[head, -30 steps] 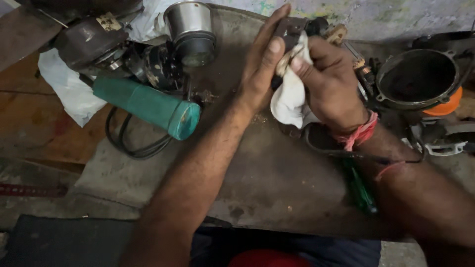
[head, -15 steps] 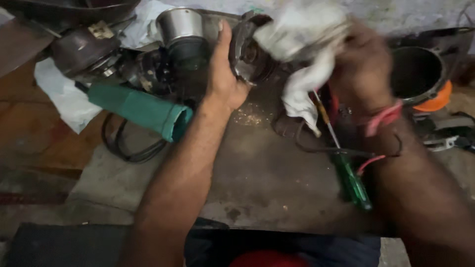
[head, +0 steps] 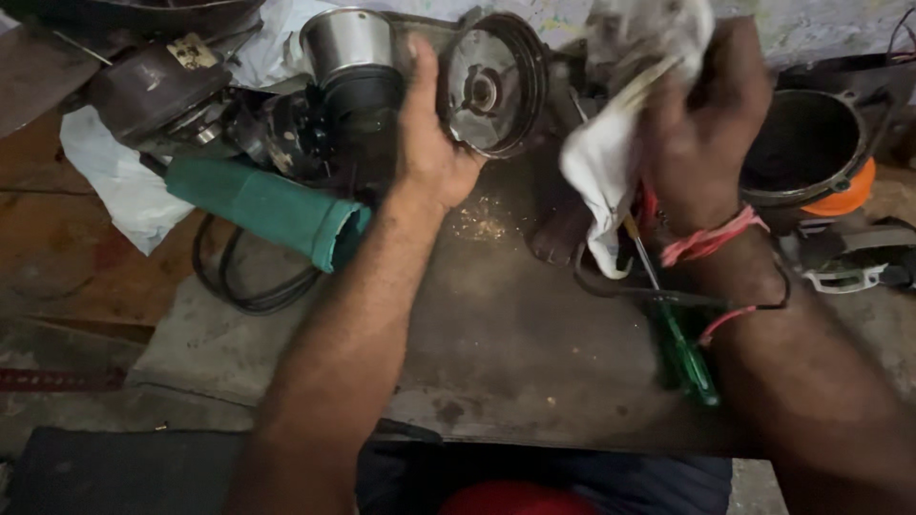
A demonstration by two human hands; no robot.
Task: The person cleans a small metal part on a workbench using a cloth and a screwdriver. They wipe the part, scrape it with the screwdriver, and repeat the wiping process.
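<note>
Since the earlier frame I see the round metal housing (head: pixel 494 84) turned face-up and raised above the counter (head: pixel 506 343). Left hand (head: pixel 434 143) clamped on its rim. Right hand (head: pixel 701 133) closed on a white rag (head: pixel 601 167). Green angle grinder (head: pixel 272 205) lies left; green screwdriver (head: pixel 682 348) right.

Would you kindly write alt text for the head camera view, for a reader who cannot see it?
Over a grimy workbench, the left hand holds up a round metal part while the right hand grips a white rag. A green power tool lies to the left and a green-handled screwdriver to the right.
</note>
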